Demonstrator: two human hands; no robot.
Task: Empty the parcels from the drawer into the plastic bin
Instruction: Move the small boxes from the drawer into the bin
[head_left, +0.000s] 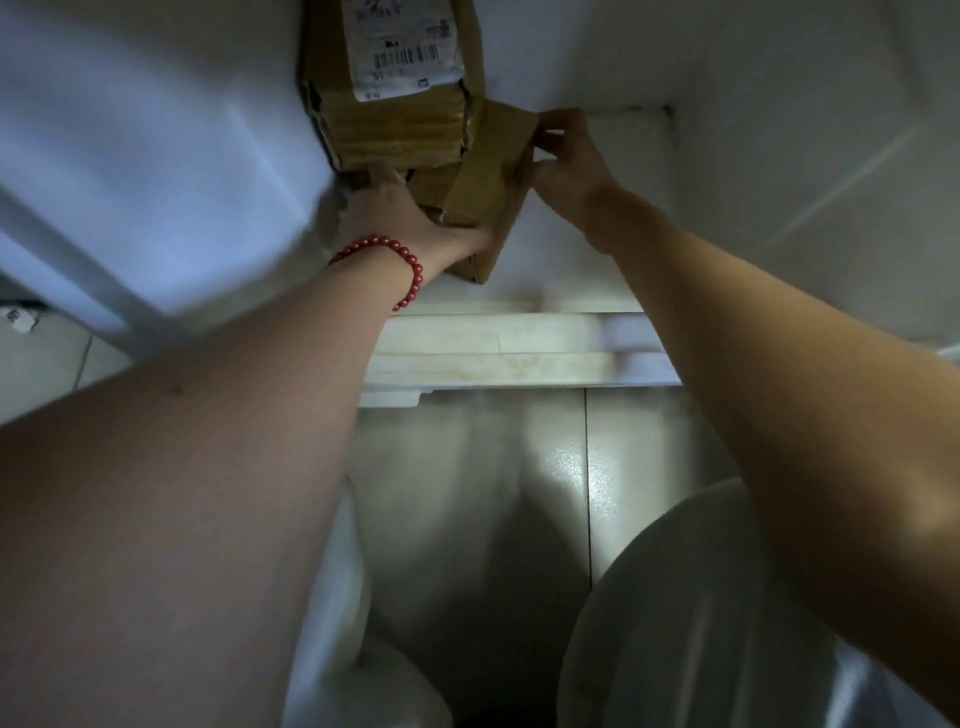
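The white drawer (779, 156) holds 2 cardboard parcels. The larger parcel (395, 119), barcode-labelled, lies at the back, and the smaller taped parcel (478, 176) sits against its near right corner. The left hand (400, 218) grips the smaller parcel's near edge, and the right hand (566, 156) pinches its right side. A red bead bracelet (410, 260) circles the left wrist.

1. Right of the labelled box (395, 78), the drawer (597, 67) lies open to its corner.
2. Left of it, a white wall (156, 156) crowds close, perhaps touching.
3. Nearside, a smaller parcel (483, 176) blocks.
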